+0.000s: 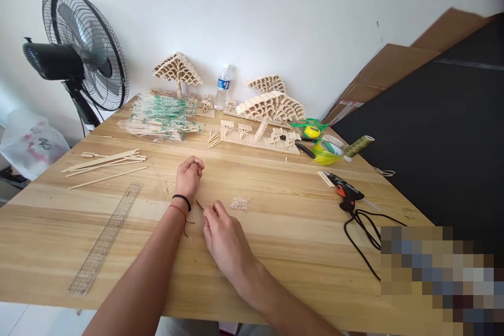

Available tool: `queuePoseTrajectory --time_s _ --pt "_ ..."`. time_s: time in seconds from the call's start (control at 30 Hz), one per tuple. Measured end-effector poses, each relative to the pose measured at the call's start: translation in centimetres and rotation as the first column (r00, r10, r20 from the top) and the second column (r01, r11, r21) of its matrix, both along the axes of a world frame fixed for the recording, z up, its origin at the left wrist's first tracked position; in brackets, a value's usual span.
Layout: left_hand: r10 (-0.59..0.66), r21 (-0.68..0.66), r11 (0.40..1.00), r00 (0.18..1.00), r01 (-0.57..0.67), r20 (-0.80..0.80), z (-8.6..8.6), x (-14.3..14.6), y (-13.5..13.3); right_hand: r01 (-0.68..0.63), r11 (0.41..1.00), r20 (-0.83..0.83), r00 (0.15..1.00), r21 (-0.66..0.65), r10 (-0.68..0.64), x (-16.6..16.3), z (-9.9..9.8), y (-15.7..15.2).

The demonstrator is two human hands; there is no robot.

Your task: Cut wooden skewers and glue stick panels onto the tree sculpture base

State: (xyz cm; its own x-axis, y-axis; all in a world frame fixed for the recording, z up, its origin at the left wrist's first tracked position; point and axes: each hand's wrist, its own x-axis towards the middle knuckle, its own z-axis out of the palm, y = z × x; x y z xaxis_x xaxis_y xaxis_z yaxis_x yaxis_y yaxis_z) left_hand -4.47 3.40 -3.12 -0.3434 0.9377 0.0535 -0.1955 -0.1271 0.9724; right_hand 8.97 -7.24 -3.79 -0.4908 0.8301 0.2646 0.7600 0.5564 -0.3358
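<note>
This is a home craft workspace: a wooden table [275, 252] against a white wall holds stick-built model trees [271, 105], packs of sticks [161, 118], a glue gun [346, 191], with a pedestal fan [79, 52] far left.

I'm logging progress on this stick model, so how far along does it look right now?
Done: stick trees and fanned stick pieces on a base stand at the table's back edge. In hand: the right hand pinches a thin stick beside the fisted left hand. Left, probably plenty: loose sticks, unopened stick packs and the glue gun lie untouched.
</note>
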Motion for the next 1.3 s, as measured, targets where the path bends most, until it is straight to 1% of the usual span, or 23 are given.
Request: queuePoseTrajectory --time_s 0.1,0.2,0.33,0.4,0.5,0.6,0.67,0.77,0.83,0.9,0.97,1.1,1.2,1.3 --pt "-0.006 0.01 1.0 0.999 0.005 0.039 0.0 -0.1 0.0 0.058 0.995 0.074 0.995 0.081 -0.064 -0.4 -0.1 -0.5" --pt "-0.013 0.016 1.0 0.998 0.011 0.069 -0.2 -0.2 0.1 0.081 0.987 0.102 0.99 0.138 -0.096 0.8 -0.1 -0.4" --pt "-0.015 0.018 1.0 0.994 0.013 0.105 -0.5 -0.2 0.3 0.186 0.969 0.086 0.976 0.162 -0.202 3.0 -0.2 0.1" --pt "-0.018 0.019 1.0 0.992 0.016 0.124 -0.5 -0.2 0.4 0.228 0.96 0.087 0.966 0.163 -0.245 3.2 0.0 0.1" --pt "-0.036 0.023 0.999 0.986 0.033 0.16 -0.3 -0.5 0.3 0.226 0.966 0.103 0.966 0.124 -0.239 1.6 1.0 -0.2" --pt "-0.076 0.032 0.997 0.975 0.071 0.21 0.1 -1.2 0.2 0.183 0.983 0.146 0.972 0.018 -0.184 -1.6 2.3 -0.6" --pt "-0.092 0.043 0.996 0.966 0.084 0.244 0.3 -1.7 0.3 0.187 0.98 0.191 0.966 -0.062 -0.172 -3.9 3.1 -0.7" --pt "-0.077 0.063 0.996 0.957 0.062 0.278 0.4 -2.1 0.3 0.217 0.966 0.234 0.955 -0.137 -0.182 -6.2 3.7 -0.7" --pt "-0.059 0.075 0.996 0.956 0.039 0.288 0.4 -2.0 0.4 0.23 0.962 0.231 0.954 -0.151 -0.191 -6.5 3.8 -0.6" --pt "-0.045 0.082 0.996 0.955 0.022 0.292 0.4 -1.9 0.3 0.252 0.957 0.216 0.952 -0.144 -0.218 -5.7 3.5 -0.2" --pt "-0.035 0.084 0.996 0.955 0.011 0.294 0.4 -1.7 0.3 0.296 0.947 0.184 0.945 -0.126 -0.271 -4.1 3.2 0.3" --pt "-0.02 0.077 0.997 0.96 -0.001 0.28 0.5 -1.4 0.3 0.382 0.92 0.032 0.924 -0.083 -0.381 -0.1 2.4 0.8" --pt "-0.014 0.071 0.997 0.969 -0.004 0.247 0.4 -1.1 0.3 0.358 0.932 -0.11 0.926 -0.048 -0.361 0.9 1.9 0.1" --pt "-0.002 0.07 0.997 0.979 -0.012 0.204 0.1 -0.8 0.3 0.291 0.956 -0.142 0.946 -0.028 -0.292 0.3 1.3 -1.1"
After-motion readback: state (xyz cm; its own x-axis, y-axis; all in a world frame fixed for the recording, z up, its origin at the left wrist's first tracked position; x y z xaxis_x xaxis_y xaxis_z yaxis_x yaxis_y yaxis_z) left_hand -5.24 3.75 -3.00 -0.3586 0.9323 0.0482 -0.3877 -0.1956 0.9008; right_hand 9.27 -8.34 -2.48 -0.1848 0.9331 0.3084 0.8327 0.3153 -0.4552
